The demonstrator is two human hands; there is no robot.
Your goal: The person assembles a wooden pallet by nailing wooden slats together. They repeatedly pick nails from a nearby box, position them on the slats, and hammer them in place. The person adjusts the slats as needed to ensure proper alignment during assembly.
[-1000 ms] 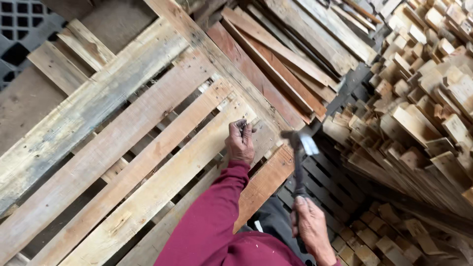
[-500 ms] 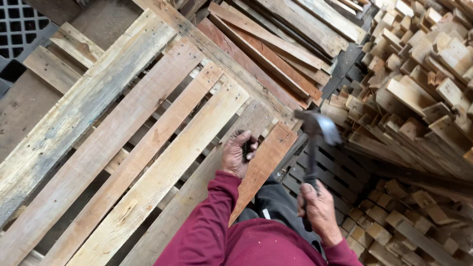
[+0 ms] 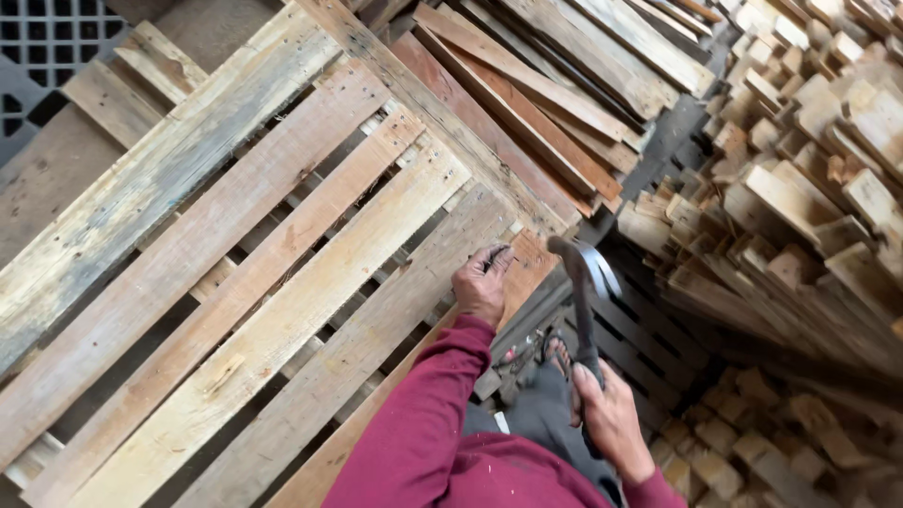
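The left hand [image 3: 483,285] reaches forward on an outstretched, maroon-sleeved arm, fingers curled down on the edge of a wooden pallet [image 3: 282,282], apparently pinching a small nail, though it is too small to tell. The right hand [image 3: 607,419], fist closed around the handle, holds a hammer [image 3: 581,282] upright beside the pallet's corner
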